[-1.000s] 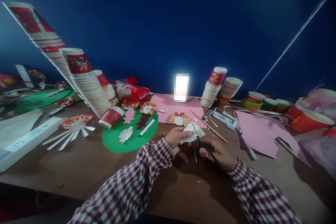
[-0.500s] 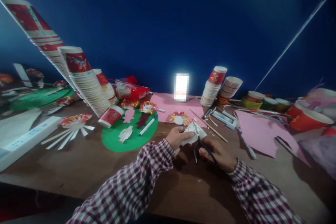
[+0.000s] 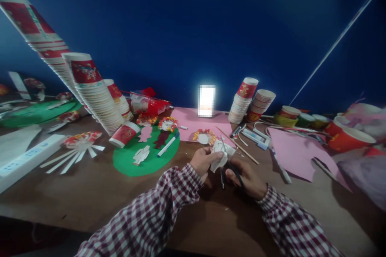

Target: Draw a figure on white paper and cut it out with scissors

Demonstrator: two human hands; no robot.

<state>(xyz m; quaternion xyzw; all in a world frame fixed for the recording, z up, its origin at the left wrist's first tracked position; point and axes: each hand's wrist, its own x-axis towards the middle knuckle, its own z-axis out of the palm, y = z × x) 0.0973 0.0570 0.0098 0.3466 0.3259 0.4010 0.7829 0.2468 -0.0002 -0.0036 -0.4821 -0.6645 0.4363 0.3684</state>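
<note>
Between thumb and fingers, my left hand (image 3: 202,161) pinches a small white piece of paper (image 3: 217,153) with dark drawn lines. My right hand (image 3: 249,177) is closed round the dark handles of a pair of scissors (image 3: 223,144), whose blades reach up against the paper. A pen (image 3: 222,179) lies on the table just below the paper. Left of my hands, a green paper oval (image 3: 125,164) carries a pink cut-out figure (image 3: 145,133), a dark red one (image 3: 162,139), a white one (image 3: 141,155) and a blue-white marker (image 3: 168,145).
Tall stacks of paper cups (image 3: 96,100) lean at the left; shorter stacks (image 3: 243,100) stand behind right. A power strip (image 3: 30,160) lies at left. Pink sheets (image 3: 291,150), a wooden stick (image 3: 245,151) and red cups (image 3: 346,140) are to the right. A bright blurred screen (image 3: 206,101) stands behind.
The paper has turned slightly in my left hand, and the scissors now point more upright against it. The whole view has shifted a little.
</note>
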